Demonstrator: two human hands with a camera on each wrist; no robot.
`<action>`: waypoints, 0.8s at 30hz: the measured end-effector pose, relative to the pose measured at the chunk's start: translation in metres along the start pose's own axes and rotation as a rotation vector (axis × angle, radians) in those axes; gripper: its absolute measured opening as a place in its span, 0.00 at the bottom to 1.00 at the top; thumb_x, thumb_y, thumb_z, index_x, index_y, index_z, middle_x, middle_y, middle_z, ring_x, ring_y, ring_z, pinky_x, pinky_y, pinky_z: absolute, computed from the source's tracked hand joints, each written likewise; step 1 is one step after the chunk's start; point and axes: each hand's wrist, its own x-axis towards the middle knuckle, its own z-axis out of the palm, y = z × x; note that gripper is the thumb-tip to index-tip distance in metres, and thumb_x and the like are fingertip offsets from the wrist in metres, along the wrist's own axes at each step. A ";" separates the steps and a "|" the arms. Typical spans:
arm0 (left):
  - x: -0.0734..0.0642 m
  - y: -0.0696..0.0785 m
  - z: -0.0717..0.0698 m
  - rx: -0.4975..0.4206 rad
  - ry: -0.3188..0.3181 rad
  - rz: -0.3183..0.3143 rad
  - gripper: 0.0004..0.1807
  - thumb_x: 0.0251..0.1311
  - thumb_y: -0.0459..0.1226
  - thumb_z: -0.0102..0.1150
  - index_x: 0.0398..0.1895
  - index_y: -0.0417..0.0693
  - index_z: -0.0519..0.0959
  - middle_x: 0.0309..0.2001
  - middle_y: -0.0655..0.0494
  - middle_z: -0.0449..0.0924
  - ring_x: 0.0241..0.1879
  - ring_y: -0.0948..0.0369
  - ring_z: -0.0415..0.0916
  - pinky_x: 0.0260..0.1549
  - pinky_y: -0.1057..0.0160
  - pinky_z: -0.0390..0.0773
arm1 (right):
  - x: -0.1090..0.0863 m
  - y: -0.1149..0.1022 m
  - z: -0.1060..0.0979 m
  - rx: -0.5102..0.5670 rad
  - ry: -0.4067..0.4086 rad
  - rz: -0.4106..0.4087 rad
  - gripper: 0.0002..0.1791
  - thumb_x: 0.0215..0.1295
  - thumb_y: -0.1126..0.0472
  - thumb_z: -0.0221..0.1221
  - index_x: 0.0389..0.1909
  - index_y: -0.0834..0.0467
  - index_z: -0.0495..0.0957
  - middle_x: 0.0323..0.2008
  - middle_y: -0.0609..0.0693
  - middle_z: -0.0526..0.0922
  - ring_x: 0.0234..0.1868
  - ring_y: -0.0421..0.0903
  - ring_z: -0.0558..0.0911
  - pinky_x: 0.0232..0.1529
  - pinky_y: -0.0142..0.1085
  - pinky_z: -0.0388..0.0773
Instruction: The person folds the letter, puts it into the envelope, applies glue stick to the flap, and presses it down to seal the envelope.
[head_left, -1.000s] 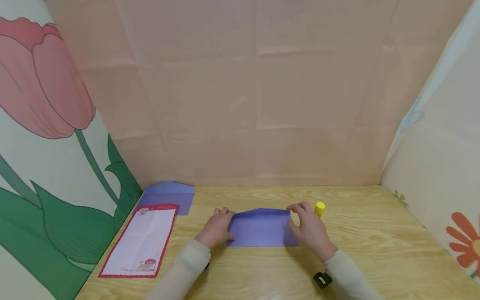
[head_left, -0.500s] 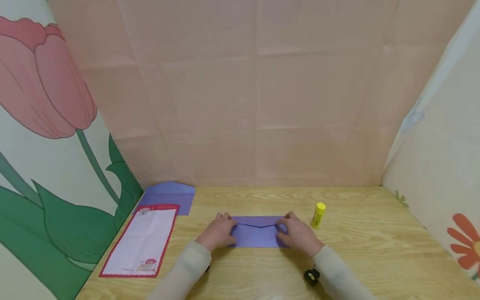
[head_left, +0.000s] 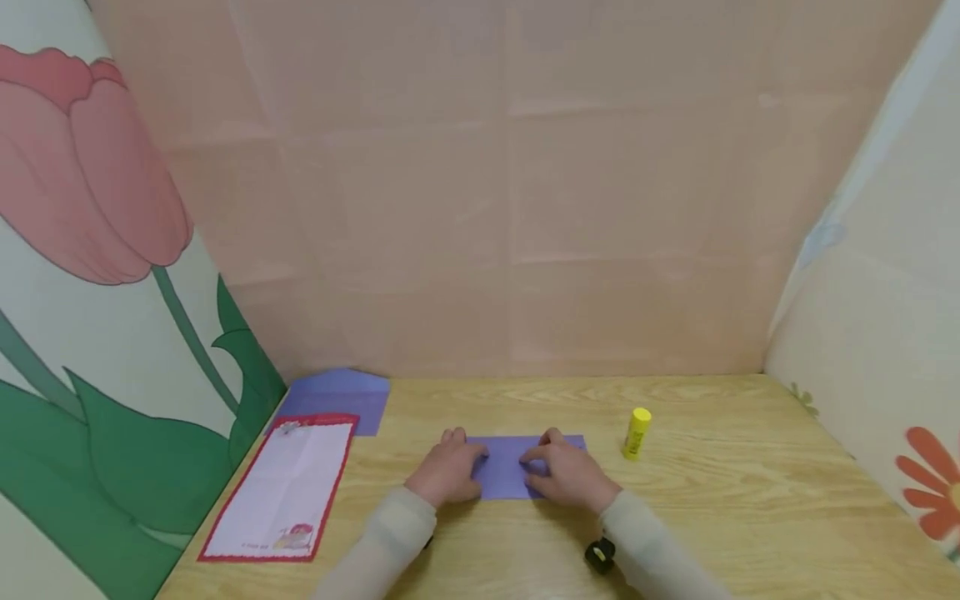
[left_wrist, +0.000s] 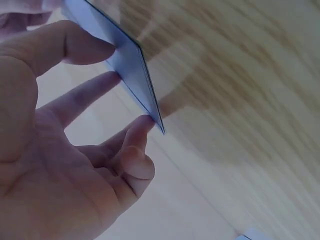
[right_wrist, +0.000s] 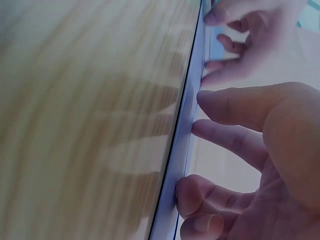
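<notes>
A purple envelope (head_left: pixel 501 477) lies flat on the wooden table in front of me, its flap folded down. My left hand (head_left: pixel 448 468) rests on its left part, thumb and fingertips touching the paper. On the right part, the fingertips of my right hand (head_left: pixel 568 475) press on it. Both wrist views show the envelope (left_wrist: pixel 131 65) edge-on, with thumb and fingers spread along its upper face and neither hand wrapped round it. The hands partly cover its two ends in the head view.
To the right stands a yellow glue stick (head_left: pixel 636 433). A red-bordered letter sheet (head_left: pixel 281 492) lies at the left, overlapping a second purple envelope (head_left: pixel 337 383) with a raised flap. A pink backdrop (head_left: pixel 510 250) rises behind the table (head_left: pixel 720 467).
The envelope's flap has come down from standing up to lying folded over. The right hand has moved left and the left hand slightly right, bringing them closer together on the envelope.
</notes>
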 end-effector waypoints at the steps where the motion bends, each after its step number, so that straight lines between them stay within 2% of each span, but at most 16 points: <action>1: 0.001 0.002 0.000 0.000 -0.005 0.003 0.28 0.50 0.38 0.69 0.59 0.53 0.81 0.45 0.51 0.70 0.43 0.57 0.61 0.40 0.61 0.70 | 0.002 -0.002 0.001 -0.002 -0.004 -0.004 0.16 0.61 0.57 0.68 0.49 0.57 0.86 0.46 0.58 0.74 0.37 0.44 0.76 0.35 0.41 0.77; 7: 0.005 0.008 0.005 -0.028 -0.027 0.043 0.28 0.51 0.39 0.68 0.60 0.57 0.81 0.47 0.51 0.70 0.41 0.58 0.60 0.36 0.62 0.69 | 0.008 -0.014 0.006 0.005 -0.041 0.018 0.18 0.62 0.56 0.67 0.52 0.55 0.85 0.47 0.56 0.73 0.32 0.42 0.75 0.28 0.36 0.74; 10: 0.005 0.009 0.007 -0.032 -0.032 0.047 0.28 0.51 0.40 0.68 0.60 0.59 0.81 0.48 0.51 0.69 0.41 0.58 0.60 0.35 0.63 0.68 | 0.007 -0.013 0.007 0.016 -0.046 0.019 0.17 0.63 0.57 0.66 0.52 0.56 0.85 0.48 0.56 0.74 0.34 0.43 0.76 0.30 0.38 0.76; 17: 0.002 0.009 0.002 -0.037 -0.037 -0.010 0.29 0.51 0.43 0.69 0.61 0.60 0.80 0.53 0.52 0.71 0.44 0.56 0.62 0.38 0.58 0.69 | 0.005 -0.006 0.005 0.048 -0.018 0.009 0.12 0.62 0.59 0.66 0.46 0.56 0.84 0.52 0.55 0.77 0.44 0.51 0.82 0.44 0.48 0.80; 24: 0.000 0.002 -0.003 -0.031 -0.033 -0.051 0.29 0.52 0.45 0.70 0.61 0.58 0.81 0.54 0.51 0.71 0.46 0.55 0.63 0.41 0.55 0.71 | 0.003 -0.005 0.000 -0.033 -0.025 0.074 0.14 0.62 0.57 0.67 0.47 0.55 0.84 0.53 0.53 0.78 0.44 0.50 0.83 0.39 0.49 0.81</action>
